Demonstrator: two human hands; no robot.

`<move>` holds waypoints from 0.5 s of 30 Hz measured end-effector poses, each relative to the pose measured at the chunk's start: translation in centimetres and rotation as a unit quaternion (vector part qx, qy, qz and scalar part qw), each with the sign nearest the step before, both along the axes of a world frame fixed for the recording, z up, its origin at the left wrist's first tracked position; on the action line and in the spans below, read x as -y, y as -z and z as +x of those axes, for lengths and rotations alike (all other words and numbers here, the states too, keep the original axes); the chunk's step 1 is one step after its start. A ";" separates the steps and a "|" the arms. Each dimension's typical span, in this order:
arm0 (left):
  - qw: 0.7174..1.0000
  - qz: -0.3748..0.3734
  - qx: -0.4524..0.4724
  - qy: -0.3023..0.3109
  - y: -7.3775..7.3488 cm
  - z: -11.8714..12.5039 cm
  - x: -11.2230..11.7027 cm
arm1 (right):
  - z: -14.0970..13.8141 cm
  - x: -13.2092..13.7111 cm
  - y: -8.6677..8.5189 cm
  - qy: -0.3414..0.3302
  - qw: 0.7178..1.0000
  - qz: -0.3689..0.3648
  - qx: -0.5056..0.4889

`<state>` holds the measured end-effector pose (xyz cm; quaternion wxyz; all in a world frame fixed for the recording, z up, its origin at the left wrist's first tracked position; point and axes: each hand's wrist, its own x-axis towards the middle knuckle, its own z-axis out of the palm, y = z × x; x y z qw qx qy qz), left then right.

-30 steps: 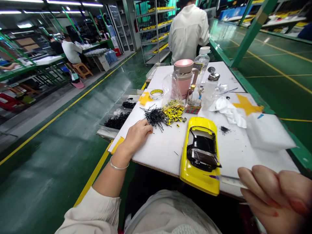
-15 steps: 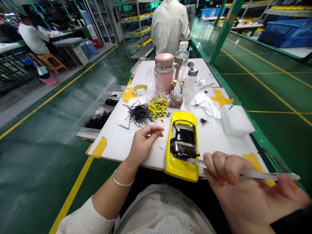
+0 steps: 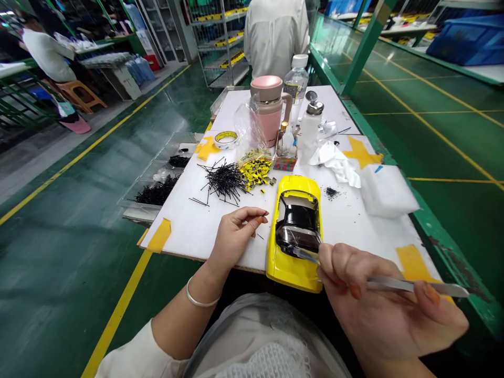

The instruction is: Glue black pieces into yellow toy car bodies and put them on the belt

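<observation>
A yellow toy car body (image 3: 296,231) with a black interior lies on the white board (image 3: 197,226) at the near edge. My right hand (image 3: 378,310) is closed on metal tweezers (image 3: 397,284), their tips touching the car's black cabin. My left hand (image 3: 236,233) hovers just left of the car, thumb and forefinger pinched on a thin black pin too small to see well. A heap of black pins (image 3: 224,181) and a pile of small yellow parts (image 3: 256,170) lie farther back on the board.
Behind the car stand a pink jug (image 3: 268,107), a water bottle (image 3: 296,84), a pump dispenser (image 3: 309,126), a tape roll (image 3: 226,139), a white cloth (image 3: 336,163) and a foam block (image 3: 388,191). Clear trays with black parts (image 3: 157,191) sit left. A person in white (image 3: 275,37) stands beyond.
My left hand left the pin heap and came back toward the car in a pinch. My right hand brought the tweezers up and forward to the car's cabin.
</observation>
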<state>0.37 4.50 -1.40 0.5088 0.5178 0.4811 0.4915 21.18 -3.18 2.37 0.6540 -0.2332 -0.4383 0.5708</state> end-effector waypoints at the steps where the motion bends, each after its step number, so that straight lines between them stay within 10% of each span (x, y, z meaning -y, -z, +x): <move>1: 1.000 0.000 0.004 0.000 0.0 0.0 0.0 | 0.0 0.0 0.0 -0.002 1.000 -0.002 0.000; 15: 1.000 0.005 0.017 -0.001 0.3 -0.1 0.0 | -0.1 0.0 0.0 -0.003 1.000 -0.004 0.001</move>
